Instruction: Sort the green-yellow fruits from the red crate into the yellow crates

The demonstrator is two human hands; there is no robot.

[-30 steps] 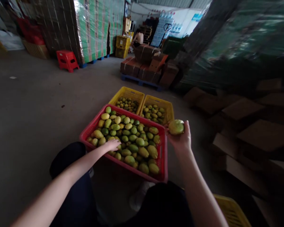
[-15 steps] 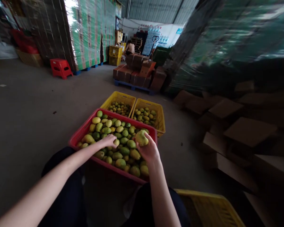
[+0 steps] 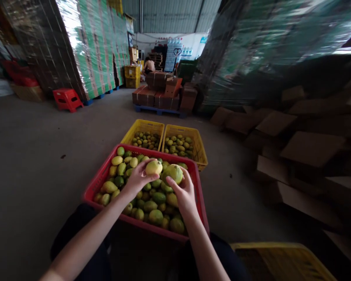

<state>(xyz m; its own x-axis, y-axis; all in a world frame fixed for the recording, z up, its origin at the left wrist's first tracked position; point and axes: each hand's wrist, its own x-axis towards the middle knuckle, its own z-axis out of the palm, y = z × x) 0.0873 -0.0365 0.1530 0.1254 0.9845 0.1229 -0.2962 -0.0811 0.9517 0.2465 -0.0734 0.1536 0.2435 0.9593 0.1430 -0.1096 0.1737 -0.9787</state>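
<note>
My left hand [image 3: 139,177] is closed around a yellow lemon [image 3: 154,168], raised over the red crate [image 3: 90,192]. Close beside it, my right hand [image 3: 185,190] grips a larger, greenish-yellow lemon [image 3: 173,173] with the thumb in front and the fingers behind. Below both hands the red crate is filled with loose green and yellow lemons [image 3: 156,217]. My forearms hide part of the fruit and of the crate's near side.
Two yellow crates [image 3: 203,154] with smaller amounts of fruit stand behind the red one. Another yellow crate [image 3: 269,246] is at lower right. Cardboard boxes [image 3: 312,152] lie piled on the right. A red stool [image 3: 67,99] and a blue pallet [image 3: 160,110] stand farther off, and a person [image 3: 149,65] sits beyond.
My left hand has lifted a lemon from the pile and brought it up next to the right hand's lemon. My right hand keeps its lemon, now turned somewhat. The camera view has shifted slightly.
</note>
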